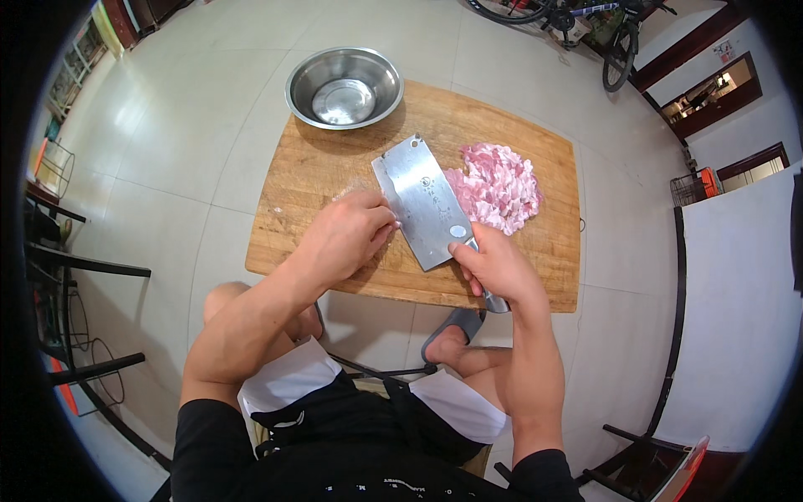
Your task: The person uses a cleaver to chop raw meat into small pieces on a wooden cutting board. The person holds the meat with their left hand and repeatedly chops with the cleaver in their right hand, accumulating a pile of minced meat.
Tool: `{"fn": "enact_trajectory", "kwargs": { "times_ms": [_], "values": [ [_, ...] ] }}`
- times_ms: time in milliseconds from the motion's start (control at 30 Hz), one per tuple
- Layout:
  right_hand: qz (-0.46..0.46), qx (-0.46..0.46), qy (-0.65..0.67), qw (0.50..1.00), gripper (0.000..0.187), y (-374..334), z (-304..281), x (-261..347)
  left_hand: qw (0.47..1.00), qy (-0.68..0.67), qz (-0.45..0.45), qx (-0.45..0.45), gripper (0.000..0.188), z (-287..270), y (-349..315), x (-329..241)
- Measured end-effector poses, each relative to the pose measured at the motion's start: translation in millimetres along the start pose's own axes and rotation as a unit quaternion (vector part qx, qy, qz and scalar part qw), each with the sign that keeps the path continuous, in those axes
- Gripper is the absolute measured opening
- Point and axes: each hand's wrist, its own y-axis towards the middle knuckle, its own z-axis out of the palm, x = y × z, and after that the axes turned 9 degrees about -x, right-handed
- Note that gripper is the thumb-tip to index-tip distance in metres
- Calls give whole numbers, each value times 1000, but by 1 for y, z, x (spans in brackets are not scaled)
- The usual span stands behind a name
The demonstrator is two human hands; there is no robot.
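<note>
My right hand (pixel 495 266) is wrapped round the metal handle of a cleaver (pixel 422 197), near the front edge of a wooden cutting board (pixel 301 197). The broad blade is tilted, its flat side facing up, with its far corner pointing away and to the left. Against the blade's left edge, my left hand (pixel 355 230) has its fingers curled and pressed together. A small pale bit shows at its fingertips, too little to name. Pink and white sliced raw meat (pixel 498 188) lies in a heap on the board, right of the blade.
A steel bowl (pixel 344 88) stands at the board's far left corner, with nothing seen in it. Pale floor tiles (pixel 226 159) surround the board. A bicycle (pixel 577 21) is at the far right, and dark chair legs (pixel 92 259) stand on the left.
</note>
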Motion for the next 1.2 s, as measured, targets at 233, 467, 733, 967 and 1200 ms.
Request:
{"fn": "enact_trajectory", "kwargs": {
  "times_ms": [233,467,733,967,1200],
  "values": [
    [-13,-44,-96,994,23,-29,-1,13,998,-10,-7,-53,16,4,-6,1],
    [-124,-108,-348,923,26,-70,18,37,999,-24,-28,-33,14,3,-1,0],
    [-191,-161,-307,918,28,-35,47,40,999,-31,-13,-7,12,2,-2,2],
    [14,-58,-59,996,27,5,13,14,999,-45,-6,-9,11,-2,0,-3],
    [52,-43,31,997,21,-14,-23,1,998,-37,-41,-15,20,-6,-8,-4]
  ]
}}
